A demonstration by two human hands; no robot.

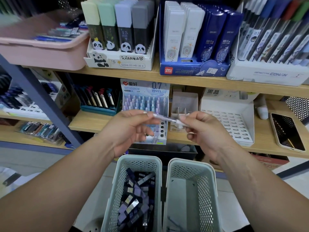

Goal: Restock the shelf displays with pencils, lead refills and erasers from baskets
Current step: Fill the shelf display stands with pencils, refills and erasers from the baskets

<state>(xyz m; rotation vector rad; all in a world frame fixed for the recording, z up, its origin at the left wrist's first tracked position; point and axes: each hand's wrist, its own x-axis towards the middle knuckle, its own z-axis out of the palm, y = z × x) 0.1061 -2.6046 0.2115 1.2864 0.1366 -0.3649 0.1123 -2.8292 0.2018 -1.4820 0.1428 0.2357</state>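
Both hands are raised in front of the middle shelf, holding one slim, clear-and-lilac mechanical pencil (164,118) between them. The left hand (132,129) pinches its far-left end between thumb and forefinger, the other fingers loosely curled; the right hand (203,129) pinches the other end, where the pencil seems to be sheathed in a thin clear sleeve. It looks as if the wrapper is being dealt with before the pencil goes in, though that is a judgement.

Just behind the hands stands the 0.7 mm pencil display (145,104). Its far rows are packed with pastel pencils, while several round holes in the near right rows show dark and unfilled, so this display is well stocked but not finished.

To the right, the white slotted tray (234,121) shows no stock at all, and the small cardboard divider box (181,111) between them looks nearly bare too.

Near the body, the left basket (123,181) holds a heap of dark and purple packets, probably lead refills or erasers, while the right basket (197,190) appears almost empty. On balance the pencils seem close to done; the rest of the restocking is largely ahead.
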